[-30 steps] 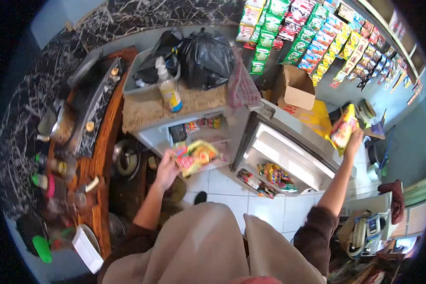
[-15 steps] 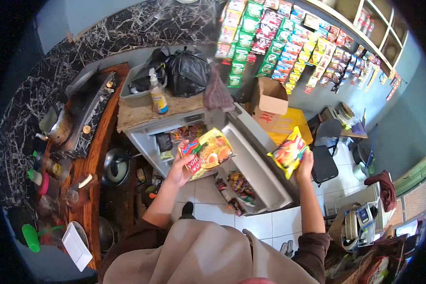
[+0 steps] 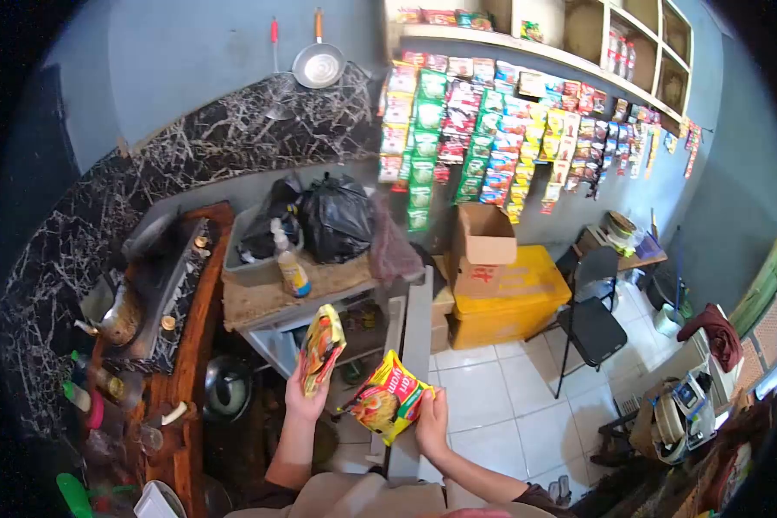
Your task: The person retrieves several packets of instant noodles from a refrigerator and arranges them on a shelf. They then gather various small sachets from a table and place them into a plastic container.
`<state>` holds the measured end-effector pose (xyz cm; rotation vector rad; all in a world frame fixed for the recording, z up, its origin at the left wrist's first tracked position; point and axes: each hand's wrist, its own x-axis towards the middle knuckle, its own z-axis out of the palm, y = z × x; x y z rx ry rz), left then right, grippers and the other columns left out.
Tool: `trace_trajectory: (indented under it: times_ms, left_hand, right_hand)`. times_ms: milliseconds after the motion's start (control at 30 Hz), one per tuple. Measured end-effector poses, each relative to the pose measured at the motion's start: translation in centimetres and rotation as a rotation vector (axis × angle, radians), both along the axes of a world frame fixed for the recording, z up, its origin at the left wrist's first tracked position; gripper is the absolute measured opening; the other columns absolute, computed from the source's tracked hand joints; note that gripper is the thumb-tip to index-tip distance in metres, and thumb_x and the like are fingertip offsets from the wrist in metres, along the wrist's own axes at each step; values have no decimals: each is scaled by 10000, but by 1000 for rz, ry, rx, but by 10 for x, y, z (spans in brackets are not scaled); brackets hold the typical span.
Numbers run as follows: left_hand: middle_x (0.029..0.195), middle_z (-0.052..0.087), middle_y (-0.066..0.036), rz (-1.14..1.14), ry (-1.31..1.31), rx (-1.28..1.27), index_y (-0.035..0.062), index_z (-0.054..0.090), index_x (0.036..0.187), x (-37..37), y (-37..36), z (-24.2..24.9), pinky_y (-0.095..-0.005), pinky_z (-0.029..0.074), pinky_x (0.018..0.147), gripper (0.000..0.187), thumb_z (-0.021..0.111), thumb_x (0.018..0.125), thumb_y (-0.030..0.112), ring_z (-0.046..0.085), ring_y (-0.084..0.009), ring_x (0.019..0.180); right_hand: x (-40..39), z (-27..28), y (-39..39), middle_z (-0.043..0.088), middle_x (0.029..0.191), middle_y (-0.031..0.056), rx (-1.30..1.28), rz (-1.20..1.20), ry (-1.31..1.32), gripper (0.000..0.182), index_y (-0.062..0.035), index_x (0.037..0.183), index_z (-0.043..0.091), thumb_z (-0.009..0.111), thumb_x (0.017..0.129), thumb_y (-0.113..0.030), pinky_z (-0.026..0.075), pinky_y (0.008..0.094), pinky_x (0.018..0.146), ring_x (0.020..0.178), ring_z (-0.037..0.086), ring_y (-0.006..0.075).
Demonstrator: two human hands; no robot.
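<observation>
My left hand (image 3: 305, 402) is closed on an instant noodle packet (image 3: 322, 350), held upright and seen at a slant. In my right hand (image 3: 432, 421), the fingers pinch the edge of a second, yellow instant noodle packet (image 3: 387, 399), its printed front facing me with "ayam" lettering. The two packets are close together but apart. Behind them stands the fridge (image 3: 272, 341), its grey door (image 3: 416, 345) swung out and seen nearly edge-on beside the yellow packet. Little of the fridge's inside shows.
On the fridge top are a spray bottle (image 3: 291, 263) and black plastic bags (image 3: 337, 220). A stove (image 3: 168, 302) stands on the left counter. Sachet strips (image 3: 483, 138) hang on the wall above a cardboard box (image 3: 483, 250) and yellow crate (image 3: 509, 298). A black chair (image 3: 594, 328) stands right.
My view has tilted up. Both hands have come closer together, the right one moving left. The fridge door now appears narrower, and its inner shelves no longer show.
</observation>
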<state>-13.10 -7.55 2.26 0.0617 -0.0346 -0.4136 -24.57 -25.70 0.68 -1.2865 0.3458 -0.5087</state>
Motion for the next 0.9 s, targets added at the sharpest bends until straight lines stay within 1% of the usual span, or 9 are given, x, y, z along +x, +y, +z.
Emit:
trace_trajectory:
  times_ms: [167, 233, 267, 367, 433, 500, 533, 667, 900]
  left_hand:
    - [1283, 376, -146, 131, 64, -40, 53, 337, 1262, -13, 71, 11, -472, 307, 975, 439, 313, 913, 320, 362, -331, 1177]
    - [1296, 362, -139, 72, -135, 77, 77, 323, 1275, -15, 87, 19, -504, 294, 970, 460, 316, 907, 354, 340, -332, 1193]
    - [1301, 358, -130, 75, -55, 99, 88, 306, 1284, -13, 97, 18, -527, 322, 936, 494, 331, 896, 391, 348, -333, 1189]
    - [1301, 362, -123, 9, -92, 129, 97, 303, 1287, -4, 110, 20, -523, 360, 903, 505, 345, 888, 404, 357, -330, 1186]
    - [1293, 373, -118, -14, -69, 211, 95, 299, 1287, 5, 103, 22, -518, 385, 880, 511, 358, 885, 404, 388, -325, 1163]
    - [1276, 395, -108, -72, -159, 406, 90, 306, 1281, 17, 83, 25, -515, 378, 887, 488, 360, 890, 377, 416, -313, 1143]
    - [1261, 410, -121, -70, -208, 449, 64, 313, 1269, 19, 66, 30, -495, 382, 891, 469, 375, 891, 334, 439, -302, 1122]
    - [1233, 425, -159, -263, -231, 381, 15, 325, 1242, 39, -9, 32, -469, 393, 900, 421, 407, 886, 225, 446, -293, 1116]
    - [1103, 522, -106, -412, -330, 421, 28, 429, 1154, 55, -169, 43, -379, 439, 848, 326, 482, 847, 124, 528, -222, 1001]
  right_hand:
    - [43, -12, 66, 449, 836, 30, 201, 72, -18, 206, -40, 895, 400, 336, 929, -232, 382, 230, 694, 760, 424, 77]
    - [62, 17, 77, 482, 872, 43, 731, 87, -112, 191, -42, 901, 407, 324, 929, -212, 409, 258, 744, 811, 478, 108]
    - [73, 1, 71, 485, 1130, 72, 725, 183, -131, 253, -56, 1079, 394, 302, 923, -231, 360, 345, 922, 1077, 454, 202]
    - [82, 31, 44, 434, 1229, 92, 806, 269, -155, 370, -51, 1178, 380, 277, 911, -285, 332, 374, 950, 1137, 414, 224]
    - [87, 31, 17, 411, 1259, 97, 710, 252, -208, 462, -44, 1216, 370, 280, 885, -353, 317, 393, 962, 1152, 402, 246]
    - [75, 67, -7, 461, 1198, 88, 838, 283, -270, 480, -41, 1205, 366, 256, 888, -384, 362, 356, 928, 1082, 463, 236]
    - [66, 85, -18, 461, 1189, 74, 769, 322, -307, 459, -43, 1221, 337, 371, 868, -336, 386, 352, 905, 1062, 476, 219]
    - [41, 95, -70, 473, 1150, 64, 533, 46, -330, 459, -69, 1189, 323, 549, 791, -102, 427, 339, 856, 1044, 489, 181]
    - [7, 92, -186, 480, 1146, 72, 360, -249, -393, 424, -56, 1187, 330, 513, 808, -109, 416, 336, 879, 1033, 501, 176]
